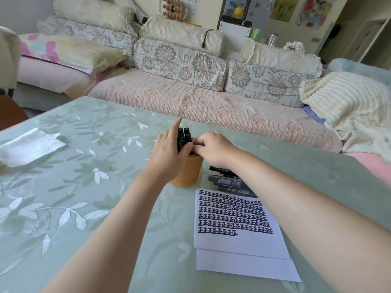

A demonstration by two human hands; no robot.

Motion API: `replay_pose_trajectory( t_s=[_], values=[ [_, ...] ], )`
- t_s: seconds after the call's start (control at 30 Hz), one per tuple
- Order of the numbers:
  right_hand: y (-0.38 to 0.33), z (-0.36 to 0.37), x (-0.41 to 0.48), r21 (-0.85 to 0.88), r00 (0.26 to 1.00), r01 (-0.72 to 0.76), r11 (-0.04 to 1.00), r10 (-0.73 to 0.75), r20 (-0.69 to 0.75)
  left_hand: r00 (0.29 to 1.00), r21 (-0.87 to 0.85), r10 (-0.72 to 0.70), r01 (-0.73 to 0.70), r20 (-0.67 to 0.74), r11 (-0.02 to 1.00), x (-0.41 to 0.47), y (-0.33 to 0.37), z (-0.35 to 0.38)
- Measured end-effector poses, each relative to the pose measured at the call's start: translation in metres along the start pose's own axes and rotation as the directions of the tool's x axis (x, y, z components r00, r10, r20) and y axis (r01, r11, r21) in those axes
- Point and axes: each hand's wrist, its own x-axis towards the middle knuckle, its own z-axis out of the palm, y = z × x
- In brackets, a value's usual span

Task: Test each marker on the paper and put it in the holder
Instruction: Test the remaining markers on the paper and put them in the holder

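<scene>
Black markers [183, 134] in holder [188, 172], gripped between left hand [169, 149], right hand [213, 146].

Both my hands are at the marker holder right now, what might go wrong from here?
1. The markers stand tall and tightly packed in the holder. A push from the left hand or right hand may tip it over.
2. The right forearm hangs over the loose markers beside the holder. Pulling back might sweep them onto the paper or roll them away.
</scene>
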Motion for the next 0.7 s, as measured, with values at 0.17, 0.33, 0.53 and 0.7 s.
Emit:
replay_pose_trajectory(
  t_s=[0.17, 0.33, 0.53, 0.7],
  values=[
    [0.045, -0.013, -0.018, 0.04, 0.99, -0.088, 0.995, 0.092, -0.105, 0.994, 0.091, 0.108, -0.111, 0.034, 0.99, 0.003, -0.005, -0.001],
    [0.095, -0.007, -0.04, -0.387, 0.979, -0.159, 0.908, 0.195, 0.055, 0.984, 0.134, 0.177, -0.176, 0.005, 0.975, 0.005, 0.001, 0.007],
    [0.107, 0.006, -0.036, -0.439, 0.984, -0.144, 0.887, 0.175, 0.032, 0.983, 0.152, 0.181, -0.181, 0.014, 0.972, 0.006, 0.003, 0.011],
    [0.106, 0.005, -0.033, -0.466, 0.983, -0.104, 0.879, 0.161, 0.084, 0.99, 0.177, 0.143, -0.139, -0.011, 0.974, 0.006, -0.003, 0.003]
  ],
)
